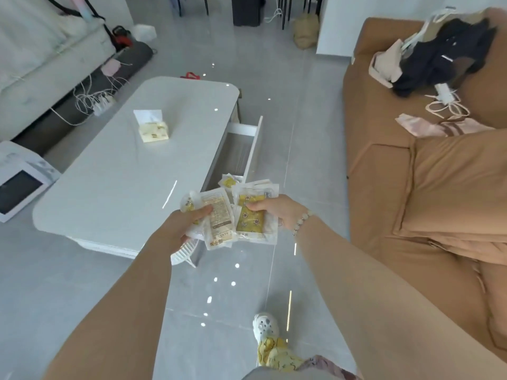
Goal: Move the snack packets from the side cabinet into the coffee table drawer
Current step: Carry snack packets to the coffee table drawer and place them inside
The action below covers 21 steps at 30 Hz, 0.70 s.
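Both my hands hold clear snack packets with yellow contents in front of me. My left hand (178, 227) grips a bunch of packets (218, 218) with their printed backs up. My right hand (277, 211) pinches another few snack packets (251, 220) with yellow patterned fronts. The packets hover above the near end of the open drawer (253, 149) on the right side of the white coffee table (131, 171). One packet (229, 182) lies at the drawer's near end, partly hidden behind those I hold. The side cabinet is out of view.
A tissue pack (153, 127) sits on the table top. A brown sofa (425, 174) with clothes and cables stands to the right. A white appliance (19, 185) and a power strip with cables (96, 101) are at the left. My foot in a white shoe (264, 325) stands on the grey tiles.
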Available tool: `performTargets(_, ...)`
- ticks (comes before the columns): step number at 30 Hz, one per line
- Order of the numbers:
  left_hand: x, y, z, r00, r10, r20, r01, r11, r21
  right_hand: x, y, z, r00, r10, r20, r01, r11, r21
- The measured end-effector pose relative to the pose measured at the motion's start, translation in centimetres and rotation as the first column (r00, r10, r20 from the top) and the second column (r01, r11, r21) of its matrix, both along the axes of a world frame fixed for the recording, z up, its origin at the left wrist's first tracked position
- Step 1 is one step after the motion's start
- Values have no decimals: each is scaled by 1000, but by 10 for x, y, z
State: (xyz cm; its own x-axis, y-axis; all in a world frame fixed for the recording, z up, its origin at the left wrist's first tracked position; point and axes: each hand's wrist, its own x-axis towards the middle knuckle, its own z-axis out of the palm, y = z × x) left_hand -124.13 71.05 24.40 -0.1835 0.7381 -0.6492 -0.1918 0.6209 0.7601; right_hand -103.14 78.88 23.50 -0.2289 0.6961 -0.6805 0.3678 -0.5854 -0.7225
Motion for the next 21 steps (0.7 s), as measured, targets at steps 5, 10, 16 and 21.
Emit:
performTargets(5, 7, 74, 4, 999, 21, 33, -23, 998, 53, -3, 77, 2, 1000, 15, -17, -15, 1000, 12)
performTargets(10, 0, 135, 1, 999, -7, 40, 7, 1000, 16, -10, 131, 2, 1000, -4, 10, 4, 1000, -26)
performTargets(16, -18, 217, -19, 998, -9, 67, 9, 1000, 2, -26, 213, -11, 999, -4, 41, 5, 999, -37)
performTargets(21, -47, 291, -31, 995, 31, 92, -28, 999, -33, -63, 294, -23, 999, 35, 28, -33, 997, -68)
